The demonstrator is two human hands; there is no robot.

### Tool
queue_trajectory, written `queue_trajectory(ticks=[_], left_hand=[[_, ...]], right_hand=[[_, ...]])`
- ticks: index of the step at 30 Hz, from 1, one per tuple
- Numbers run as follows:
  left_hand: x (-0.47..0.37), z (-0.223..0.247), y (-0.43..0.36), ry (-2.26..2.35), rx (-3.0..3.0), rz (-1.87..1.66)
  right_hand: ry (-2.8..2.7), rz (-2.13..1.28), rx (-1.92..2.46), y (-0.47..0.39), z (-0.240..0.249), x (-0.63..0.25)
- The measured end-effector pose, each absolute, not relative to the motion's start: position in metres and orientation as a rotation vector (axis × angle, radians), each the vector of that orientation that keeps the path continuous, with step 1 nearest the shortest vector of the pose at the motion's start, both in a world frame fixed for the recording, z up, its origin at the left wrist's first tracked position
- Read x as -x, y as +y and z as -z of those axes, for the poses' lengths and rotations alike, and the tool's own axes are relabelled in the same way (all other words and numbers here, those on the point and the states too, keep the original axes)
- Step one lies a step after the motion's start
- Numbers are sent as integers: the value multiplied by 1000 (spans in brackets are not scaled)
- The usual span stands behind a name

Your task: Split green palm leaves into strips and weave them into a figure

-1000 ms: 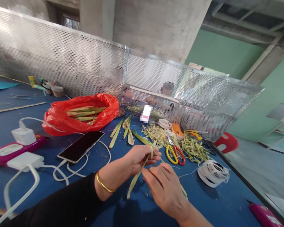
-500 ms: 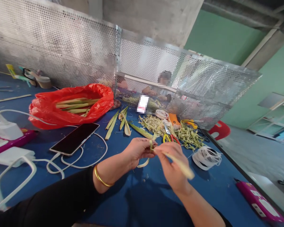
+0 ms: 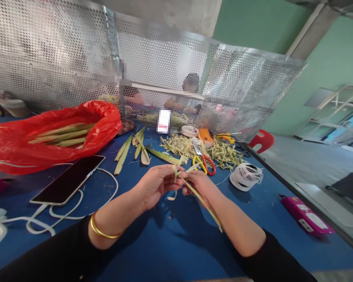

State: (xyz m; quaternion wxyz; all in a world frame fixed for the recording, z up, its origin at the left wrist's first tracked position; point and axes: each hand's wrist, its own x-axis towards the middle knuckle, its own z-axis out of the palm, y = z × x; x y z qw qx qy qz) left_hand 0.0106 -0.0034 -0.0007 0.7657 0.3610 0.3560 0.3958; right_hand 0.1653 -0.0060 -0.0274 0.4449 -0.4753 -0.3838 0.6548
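Note:
Above the blue table, both hands meet over pale green leaf strips. My left hand (image 3: 159, 183) pinches a small folded knot of leaf strip (image 3: 174, 171) between thumb and fingers, and a curled end hangs below it. Close against it, my right hand (image 3: 200, 184) has its fingers closed on the same work. A long narrow leaf strip (image 3: 204, 204) trails from the fingertips across the right wrist. Just beyond the hands lie scissors (image 3: 204, 163) with red and yellow handles. Several cut leaf pieces (image 3: 123, 156) rest further left. The fingers partly hide the fold.
A red plastic bag (image 3: 26, 156) of leaves stands at left, with a phone (image 3: 69, 180) and white cables before it. Heaped leaf shreds (image 3: 223, 152), a white cord spool (image 3: 243, 178) and a purple power strip (image 3: 307, 215) lie right. Behind a perforated metal screen (image 3: 159, 47) sit two people.
My right hand has turned and lowered; the long strip now trails down across its wrist instead of sticking out over the hand. The view has shifted, moving the table items leftward.

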Motion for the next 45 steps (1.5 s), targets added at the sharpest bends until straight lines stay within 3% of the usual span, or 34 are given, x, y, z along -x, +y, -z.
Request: queue_trajectory(ticks=[5,9,15,20,25,35,41,45], left_hand=[[-7,-5,3,856,-688,-1024],[-4,-6,6,937,-727,-1183],[-9,-5,-4,965,-935,-1008],[-11,-12,-14,899,-1149,-743],[-9,-15,-17,833,-1174,-608],[-11,-12,-16,869,-1101,-583],[-6,-10,-5,924,-963,-741],[-3,-7,0,889,-922,-740]], right_hand=[[-1460,-1481,1382,-16,9,-173],[-1716,-1082,1135,-24,3,-174],[-1981,-196,798,-29,5,-175],[-1906,65,803,-26,-2,-182],[-2005,-14,1014,-24,0,-184],[-1798,-510,1340,-22,0,-179],[-1600,-1188,1105,-24,-18,-199],[-1444,-1444,866,-24,-21,-209]])
